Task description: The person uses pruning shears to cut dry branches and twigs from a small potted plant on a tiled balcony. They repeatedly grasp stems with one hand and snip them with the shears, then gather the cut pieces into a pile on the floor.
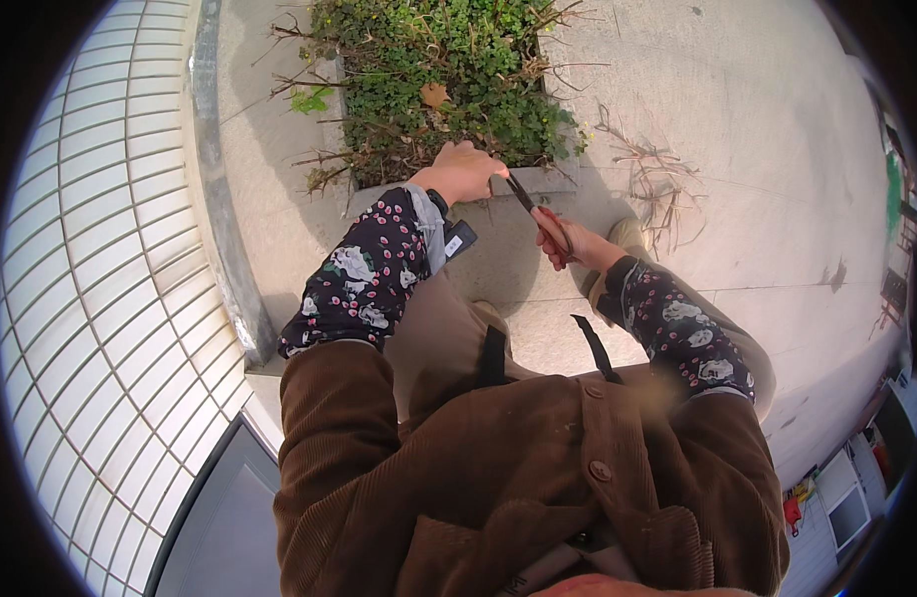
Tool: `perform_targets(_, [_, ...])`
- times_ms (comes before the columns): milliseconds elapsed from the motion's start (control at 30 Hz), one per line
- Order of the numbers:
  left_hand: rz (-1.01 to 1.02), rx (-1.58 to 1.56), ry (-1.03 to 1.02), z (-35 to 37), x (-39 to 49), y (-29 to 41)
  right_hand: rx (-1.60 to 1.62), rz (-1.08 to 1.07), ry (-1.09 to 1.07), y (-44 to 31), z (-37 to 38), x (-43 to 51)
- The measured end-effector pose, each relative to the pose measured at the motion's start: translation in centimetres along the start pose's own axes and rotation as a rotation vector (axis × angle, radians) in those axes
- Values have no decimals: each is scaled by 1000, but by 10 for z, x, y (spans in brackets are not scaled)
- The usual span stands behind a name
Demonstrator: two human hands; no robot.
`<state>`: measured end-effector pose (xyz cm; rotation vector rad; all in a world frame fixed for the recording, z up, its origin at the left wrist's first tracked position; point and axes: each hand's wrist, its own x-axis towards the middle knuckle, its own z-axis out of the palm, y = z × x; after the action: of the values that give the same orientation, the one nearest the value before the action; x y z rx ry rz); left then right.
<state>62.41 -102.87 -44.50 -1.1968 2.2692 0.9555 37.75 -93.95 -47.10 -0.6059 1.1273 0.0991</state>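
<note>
My right hand (578, 242) grips a pair of scissors (521, 192) by the reddish handles, with the dark blades pointing up and to the left. The blade tips reach the fingers of my left hand (462, 172). That hand is bent over the near edge of a planting bed (529, 181), its thumb and forefinger curled by the tips. Whether anything thin is pinched there is hidden. Low green plants (458, 45) with small yellow flowers fill the bed, and a dry brown leaf (434, 95) lies among them. Bare cut stems (320, 158) stick out over the left rim.
Loose dry twigs (663, 179) lie in a heap on the paving (749, 179) to the right. A white tiled wall (122, 186) runs along the left, above a grey kerb (218, 179). My shoe (628, 233) stands just behind my right hand.
</note>
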Motion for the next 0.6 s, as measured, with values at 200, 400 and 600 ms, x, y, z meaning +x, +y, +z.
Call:
perform_targets(200, [-214,-371,237,14,29,-31,252,-51,-145,1,8,25])
perform_targets(400, [-476,-925,363,20,28,-72,448,7,-262,-6,9,58])
perform_targets(600, [-580,-890,406,-3,16,-62,625,51,-353,-12,12,80])
